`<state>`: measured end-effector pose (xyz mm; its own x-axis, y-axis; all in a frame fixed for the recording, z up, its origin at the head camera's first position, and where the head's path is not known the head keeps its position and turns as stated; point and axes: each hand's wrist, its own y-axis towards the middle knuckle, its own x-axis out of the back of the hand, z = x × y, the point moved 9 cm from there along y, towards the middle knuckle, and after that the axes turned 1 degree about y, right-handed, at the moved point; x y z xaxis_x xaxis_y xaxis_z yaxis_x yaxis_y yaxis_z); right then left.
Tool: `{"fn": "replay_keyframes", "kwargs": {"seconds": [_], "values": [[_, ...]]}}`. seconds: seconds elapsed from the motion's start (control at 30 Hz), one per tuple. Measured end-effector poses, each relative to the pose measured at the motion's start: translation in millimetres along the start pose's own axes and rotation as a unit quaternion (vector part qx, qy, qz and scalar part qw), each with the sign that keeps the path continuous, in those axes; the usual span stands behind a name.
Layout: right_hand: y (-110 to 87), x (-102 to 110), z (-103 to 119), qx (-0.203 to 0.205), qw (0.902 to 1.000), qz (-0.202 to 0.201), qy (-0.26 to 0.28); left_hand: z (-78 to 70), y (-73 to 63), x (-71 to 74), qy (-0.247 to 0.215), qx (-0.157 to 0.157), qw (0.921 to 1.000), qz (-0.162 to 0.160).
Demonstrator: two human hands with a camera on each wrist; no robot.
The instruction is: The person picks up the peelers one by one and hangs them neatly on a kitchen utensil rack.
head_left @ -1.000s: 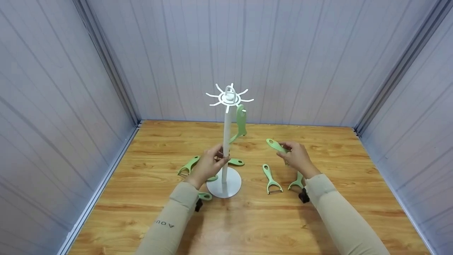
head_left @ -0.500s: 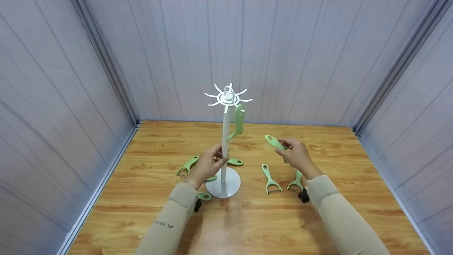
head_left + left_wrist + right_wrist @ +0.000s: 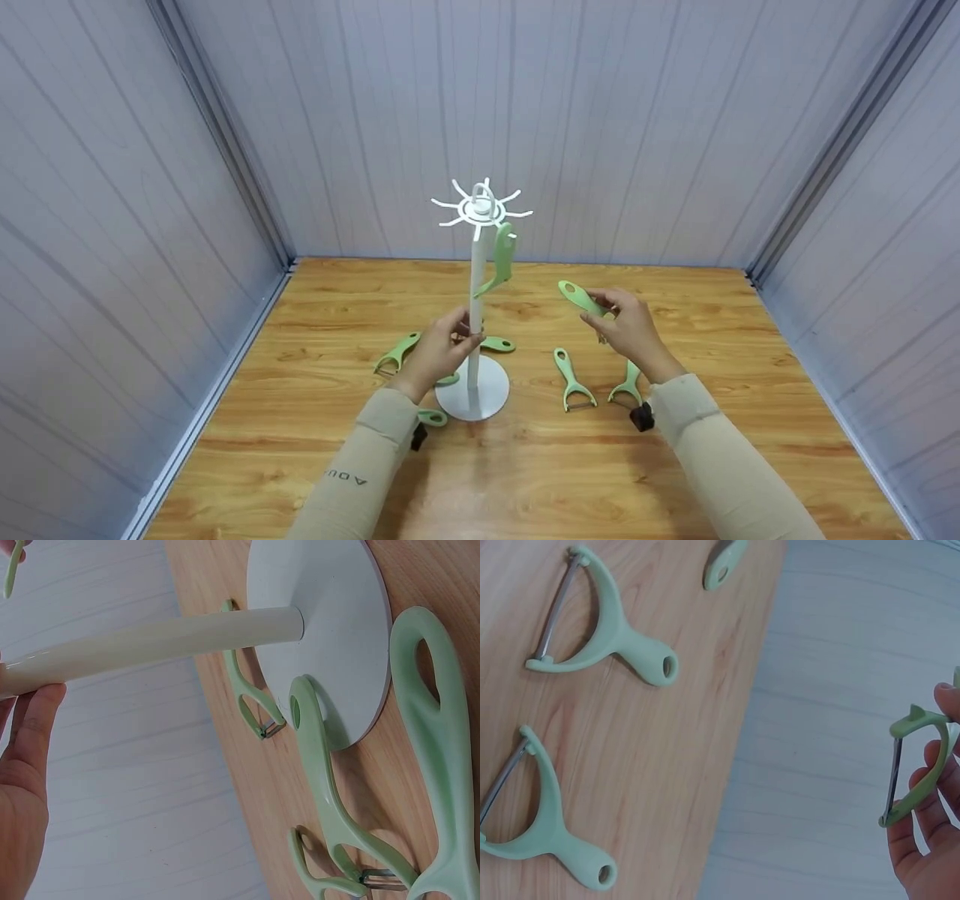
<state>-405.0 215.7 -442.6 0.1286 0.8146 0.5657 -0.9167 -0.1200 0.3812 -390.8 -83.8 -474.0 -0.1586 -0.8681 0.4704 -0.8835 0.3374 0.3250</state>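
My left hand (image 3: 436,352) grips the upright white pole (image 3: 476,277) of a stand, thumb and fingers around it above the round base (image 3: 491,401). Hooks fan out from the ring (image 3: 481,211) at its top. From a front-right hook hangs a green peeler (image 3: 503,253) by its handle hole. To the right of the stand, my right hand (image 3: 630,330) holds another green peeler (image 3: 579,297) by the head end, handle hole pointing up and left. The right wrist view shows the blade (image 3: 893,780) of that peeler facing away from the palm.
On the wooden table (image 3: 540,480), two peelers lie to the right of the stand, one (image 3: 574,382) nearer it and one (image 3: 627,384) by the right wrist. Several others, including one peeler (image 3: 397,351), lie around the base, partly behind the left hand and arm. Panel walls (image 3: 600,135) enclose the table.
My right hand has risen slightly and shifted a little left with its peeler. The hanging peeler has swung slightly on its hook. My left hand keeps its grip on the pole.
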Motion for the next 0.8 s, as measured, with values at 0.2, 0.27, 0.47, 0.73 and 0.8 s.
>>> {"fn": "replay_keyframes", "kwargs": {"seconds": [0.2, 0.27, 0.47, 0.73, 0.8], "values": [[0.2, 3, 11, 0.011, 0.9998, -0.012, 0.011, 1.1, 0.2, -0.2, -0.007, 0.002, 1.0, 0.001], [0.6, 5, 15, 0.017, 0.9996, -0.017, 0.016, 1.2, -0.3, -0.3, -0.009, 0.002, 1.0, 0.001], [0.6, 11, 28, 0.037, 0.9987, -0.03, 0.014, 0.9, -2.2, -0.8, -0.01, 0.004, 0.9999, 0.005], [0.4, 17, 40, 0.031, 0.9984, -0.037, 0.028, 1.1, -1.0, -0.8, -0.011, -0.001, 0.9999, 0.005], [0.3, 18, 43, 0.032, 0.9983, -0.039, 0.029, 1.3, -0.8, -0.9, -0.011, -0.003, 0.9999, 0.004]]}}
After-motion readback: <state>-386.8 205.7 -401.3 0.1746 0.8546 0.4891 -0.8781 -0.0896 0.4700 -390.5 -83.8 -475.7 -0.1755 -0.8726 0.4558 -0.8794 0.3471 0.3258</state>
